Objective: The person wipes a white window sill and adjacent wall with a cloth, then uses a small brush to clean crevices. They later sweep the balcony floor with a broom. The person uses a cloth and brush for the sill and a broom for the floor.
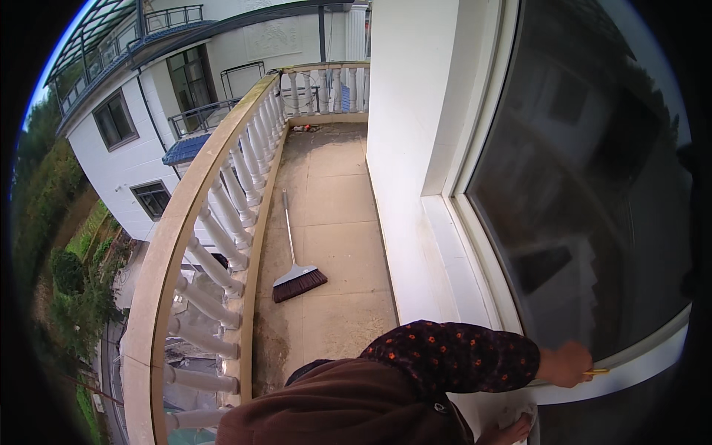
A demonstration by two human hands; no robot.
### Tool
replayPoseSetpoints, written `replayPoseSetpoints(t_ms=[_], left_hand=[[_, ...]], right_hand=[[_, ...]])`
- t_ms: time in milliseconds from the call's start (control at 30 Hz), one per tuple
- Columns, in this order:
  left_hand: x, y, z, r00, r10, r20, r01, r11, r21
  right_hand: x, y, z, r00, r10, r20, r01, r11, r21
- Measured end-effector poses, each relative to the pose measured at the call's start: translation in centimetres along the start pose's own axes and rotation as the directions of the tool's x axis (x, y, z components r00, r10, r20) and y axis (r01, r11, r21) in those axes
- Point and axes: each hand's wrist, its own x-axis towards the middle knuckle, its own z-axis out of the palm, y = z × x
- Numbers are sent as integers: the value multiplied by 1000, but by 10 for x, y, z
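Note:
My left hand [567,364], at the end of a dark sleeve with orange flowers, is closed on a thin yellow stick-like tool [599,371]. It is at the lower part of the white window frame [628,384], in front of the dark glass [573,250]. Below it, near the bottom edge, my right hand [514,429] rests by the white sill, partly cut off; whether it grips anything cannot be made out. My brown vest fills the bottom middle. On the balcony floor lies a broom [299,282] with dark bristles and a metal handle.
A stone balustrade [167,239] with white balusters curves along the left, above a steep drop to ground level. A white wall [409,139] borders the tiled floor [339,250] on the right. Small reddish items [302,128] lie at the far corner. A white house stands beyond.

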Motion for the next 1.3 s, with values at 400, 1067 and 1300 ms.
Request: replayPoseSetpoints(t_ms=[400, 1067, 1300], left_hand=[[-114, -35, -131, 968, -244, 65, 250, 961, -122], [-641, -122, -99, -364, -931, 3, 653, -257, -712], [-637, -170, -58, -80, -974, 213, 877, -170, -449]], right_hand=[[116, 38, -55, 938, -25, -347, 141, 940, 311], [214, -6, -90, 798, -225, -560, 326, 942, 86], [65, -23, -14, 990, -15, 143, -8, 987, 162]])
